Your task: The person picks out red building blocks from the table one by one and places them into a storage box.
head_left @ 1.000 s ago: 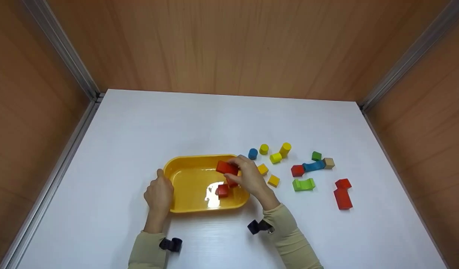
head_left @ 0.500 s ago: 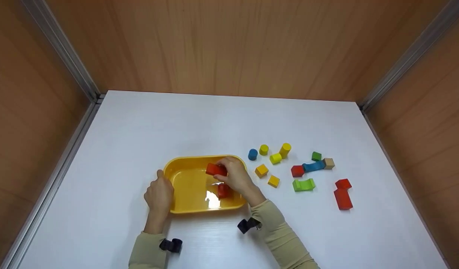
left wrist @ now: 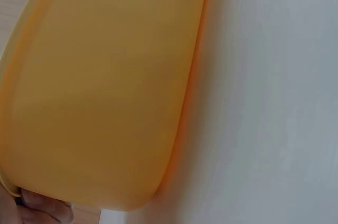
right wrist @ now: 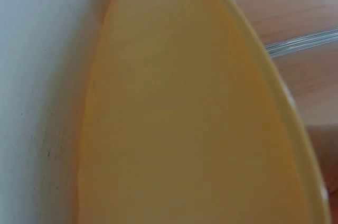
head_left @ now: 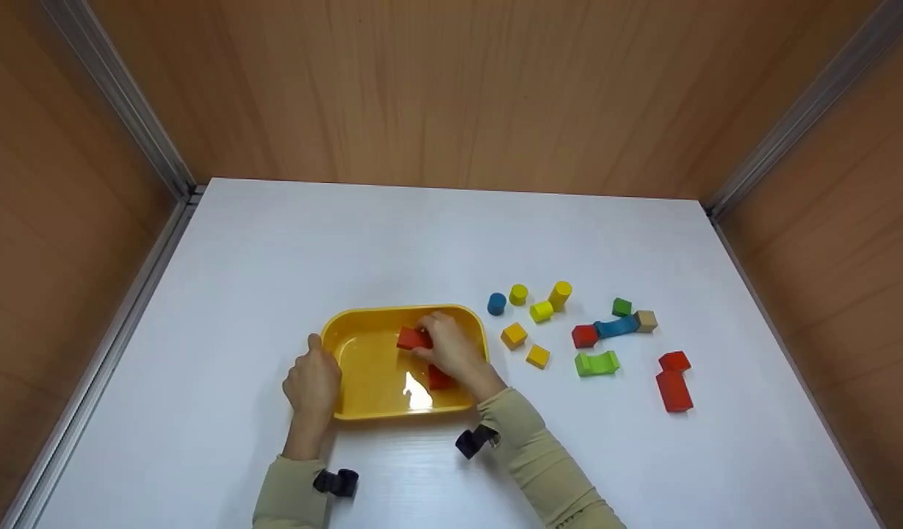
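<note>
A yellow tray (head_left: 370,400) stands on the white table in the head view. My left hand (head_left: 313,380) grips its left rim; in the left wrist view, fingers (left wrist: 47,205) curl under the rim at the lower left corner. Over the inside of the tray my right hand (head_left: 455,349) pinches a red block (head_left: 411,339) between thumb and fingers. A second red block (head_left: 439,378) lies in the tray, partly hidden by that hand. In the right wrist view the tray's outer wall (right wrist: 185,102) fills most of the frame and the right hand is mostly hidden behind it.
Right of the tray lie yellow cylinders (head_left: 541,311), a blue cylinder (head_left: 497,304) and two yellow cubes (head_left: 513,336). Farther right are a red cube (head_left: 585,336), a blue arched block (head_left: 617,326), a light green block (head_left: 597,364) and red blocks (head_left: 674,391). Wooden walls (head_left: 451,95) enclose the table.
My right hand has moved left and lower into the tray with the red block. The left hand and the tray have stayed in place.
</note>
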`<state>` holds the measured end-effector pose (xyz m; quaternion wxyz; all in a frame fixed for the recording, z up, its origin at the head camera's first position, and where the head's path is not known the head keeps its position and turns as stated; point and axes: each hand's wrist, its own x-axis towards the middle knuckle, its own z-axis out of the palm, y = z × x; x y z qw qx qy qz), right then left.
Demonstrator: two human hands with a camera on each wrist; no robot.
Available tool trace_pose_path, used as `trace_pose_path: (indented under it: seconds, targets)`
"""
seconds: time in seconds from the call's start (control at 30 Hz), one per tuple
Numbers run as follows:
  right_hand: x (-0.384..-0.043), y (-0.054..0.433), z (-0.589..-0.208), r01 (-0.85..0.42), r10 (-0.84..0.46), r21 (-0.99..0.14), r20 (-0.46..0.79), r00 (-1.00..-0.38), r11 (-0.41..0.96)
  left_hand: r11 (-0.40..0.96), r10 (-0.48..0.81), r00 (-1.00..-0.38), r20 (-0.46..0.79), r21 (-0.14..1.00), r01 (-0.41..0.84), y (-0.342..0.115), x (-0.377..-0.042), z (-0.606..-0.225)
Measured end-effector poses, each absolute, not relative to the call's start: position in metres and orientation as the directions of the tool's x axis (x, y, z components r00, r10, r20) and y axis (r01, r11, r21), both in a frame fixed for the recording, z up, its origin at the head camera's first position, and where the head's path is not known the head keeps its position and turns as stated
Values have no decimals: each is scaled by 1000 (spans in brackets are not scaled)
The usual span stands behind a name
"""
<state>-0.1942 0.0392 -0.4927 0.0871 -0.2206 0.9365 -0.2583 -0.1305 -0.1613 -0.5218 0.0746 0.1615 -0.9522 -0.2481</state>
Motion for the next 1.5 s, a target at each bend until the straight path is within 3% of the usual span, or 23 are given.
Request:
trace_pose_path:
  seconds: [0.43,0.83,1.27,1.5]
  targets:
    - [-198,32,-511,-286,-417,-509,-162,-894,812,825,-346,-936,60,494,-273,-161,-130,-521]
    - [-196,30,-512,-396,-467,-420,-78,-881,817,830,-340,-933,119,505,-238,-160,-130,-523]
    - [-195,28,-514,-339,-435,-423,-153,-887,840,825,-351,-930,111,507,-250,-161,-130,-523]
    - [-193,29,-514,-382,-459,-376,-139,-877,844,822,-354,-932,82,502,-268,-161,-130,-522]
